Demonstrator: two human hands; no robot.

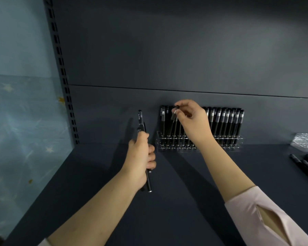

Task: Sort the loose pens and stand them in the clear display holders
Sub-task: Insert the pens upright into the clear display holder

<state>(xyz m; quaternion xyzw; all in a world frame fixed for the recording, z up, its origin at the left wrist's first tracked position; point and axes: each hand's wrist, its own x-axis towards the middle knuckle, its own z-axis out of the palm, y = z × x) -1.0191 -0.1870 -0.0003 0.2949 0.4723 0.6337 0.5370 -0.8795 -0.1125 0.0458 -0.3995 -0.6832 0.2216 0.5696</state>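
Observation:
A clear display holder (237,145) stands against the back panel of a dark shelf, with several black pens upright in it. My right hand (194,121) reaches over the holder and pinches the top of one black pen (173,119), which leans in the holder's left part. My left hand (142,157) grips a small bunch of black pens (140,119) upright, to the left of the holder; their lower ends stick out below my fist.
Several loose black pens (304,164) lie on the shelf (96,183) at the far right. A clear bubbled packet (306,142) sits behind them. A slotted metal upright (64,82) bounds the shelf on the left, beside a blue starred wall.

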